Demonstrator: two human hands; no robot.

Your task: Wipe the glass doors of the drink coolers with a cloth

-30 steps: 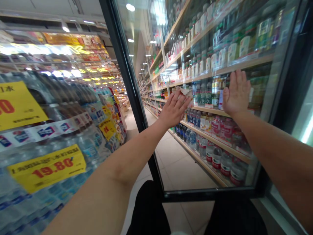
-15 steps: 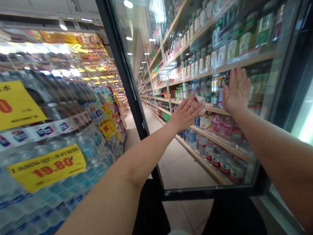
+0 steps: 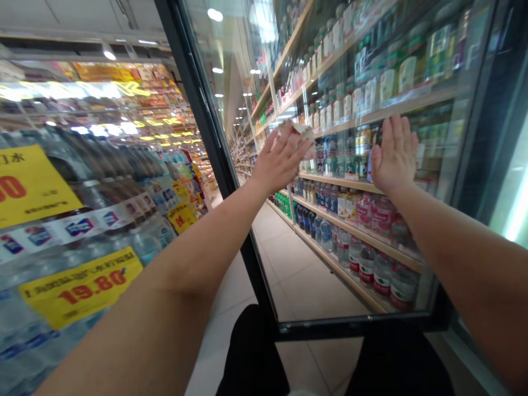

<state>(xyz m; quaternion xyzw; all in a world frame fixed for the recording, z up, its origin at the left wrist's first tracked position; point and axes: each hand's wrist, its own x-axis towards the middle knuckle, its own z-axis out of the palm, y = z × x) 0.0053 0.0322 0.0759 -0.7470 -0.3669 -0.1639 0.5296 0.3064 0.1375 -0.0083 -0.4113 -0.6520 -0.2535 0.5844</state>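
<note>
An open glass fridge door (image 3: 355, 231) in a black frame stands before me, reflecting shelves of bottles. My left hand (image 3: 280, 159) presses a crumpled white cloth (image 3: 297, 130) flat against the glass, fingers stretched over it, at about the door's mid height. My right hand (image 3: 394, 154) lies flat on the same pane to the right, fingers together and pointing up, holding nothing. Both arms are stretched forward.
Stacked packs of water bottles (image 3: 103, 220) with yellow price signs (image 3: 80, 286) fill the left. A tiled aisle (image 3: 231, 286) runs between them and the door. The door's black bottom rail (image 3: 355, 324) sits near my dark-trousered legs (image 3: 256, 357). The fridge's lit interior edge (image 3: 513, 209) shows at far right.
My left hand with the cloth slid right and down across the glass, then back up and to the left. The right hand stayed pressed in place.
</note>
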